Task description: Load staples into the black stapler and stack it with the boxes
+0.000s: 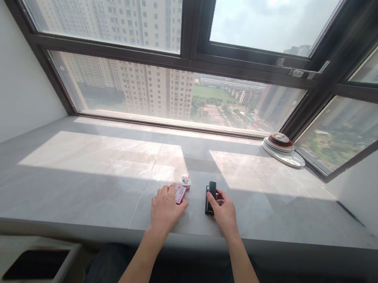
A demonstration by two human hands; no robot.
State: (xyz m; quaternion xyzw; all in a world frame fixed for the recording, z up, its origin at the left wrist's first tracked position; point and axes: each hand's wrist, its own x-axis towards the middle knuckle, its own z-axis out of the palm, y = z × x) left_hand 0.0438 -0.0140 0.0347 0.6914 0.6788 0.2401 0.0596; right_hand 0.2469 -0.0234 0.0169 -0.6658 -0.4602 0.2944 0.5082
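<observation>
A black stapler (211, 197) lies on the grey stone sill, pointing away from me. My right hand (222, 211) grips it from the right, with the thumb across its top. To the left, my left hand (167, 206) is closed around a small red and white box (179, 194), which shows between thumb and fingers. Just beyond it sits a second small white and red box (185, 181), close to or touching the held one. Its printing is too small to read.
The sill (91, 193) runs along a dark-framed window. A stack of plates (282, 147) stands in the far right corner. White walls close off both ends. At lower left, below the sill, is a pale surface with a dark flat rectangle (36, 264).
</observation>
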